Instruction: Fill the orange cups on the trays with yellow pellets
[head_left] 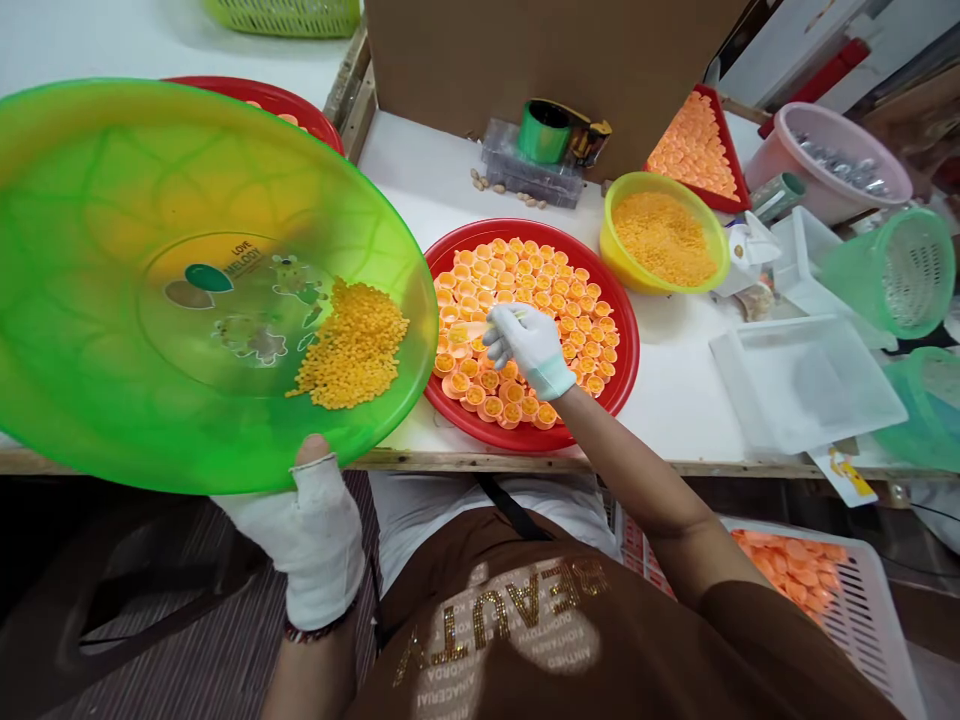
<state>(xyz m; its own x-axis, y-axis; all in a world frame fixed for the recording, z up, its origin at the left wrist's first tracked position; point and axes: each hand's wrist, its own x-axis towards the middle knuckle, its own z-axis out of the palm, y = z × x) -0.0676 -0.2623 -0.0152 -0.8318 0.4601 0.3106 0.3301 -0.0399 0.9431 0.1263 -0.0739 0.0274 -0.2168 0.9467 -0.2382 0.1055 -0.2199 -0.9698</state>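
Head view (near), down over worktable [671,375]

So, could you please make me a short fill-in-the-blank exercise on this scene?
The left hand holds a ____ dish.
The right hand is over a ____ tray of cups.
The left glove is ____ in colour.
In the picture, the yellow bowl is to the ____ of the cups.

Missing words: green; red; white; right.
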